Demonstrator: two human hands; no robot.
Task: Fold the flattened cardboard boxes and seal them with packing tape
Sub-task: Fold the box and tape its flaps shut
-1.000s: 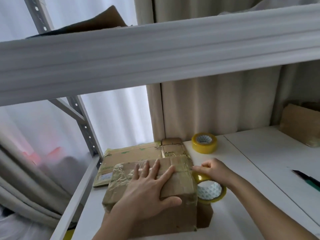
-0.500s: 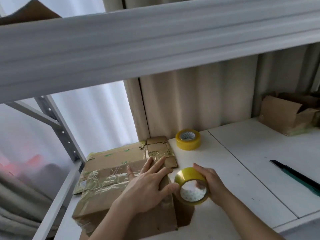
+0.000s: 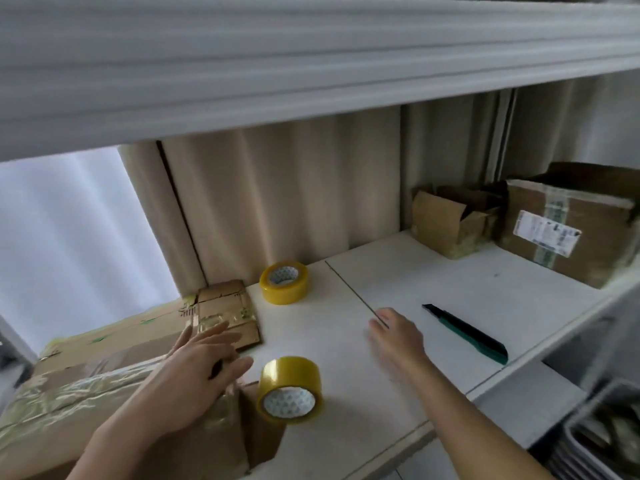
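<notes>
Right hand (image 3: pixel 398 336) let go of the tape roll (image 3: pixel 290 389) it held half a second before; fingers now straight, palm down, out over the shelf (image 3: pixel 450 271) toward the knife (image 3: pixel 465 332), not touching it. Roll was left on its edge beside the box (image 3: pixel 114 410), core facing the camera. Left hand (image 3: pixel 197 368) lifted its fingers off the box top, where they had pressed flat. View swung right, bringing in more boxes at the back.

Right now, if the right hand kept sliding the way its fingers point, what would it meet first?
The right hand points up-left across the white shelf; the upright yellow tape roll looks first, though the fingers may pass right of it.
</notes>
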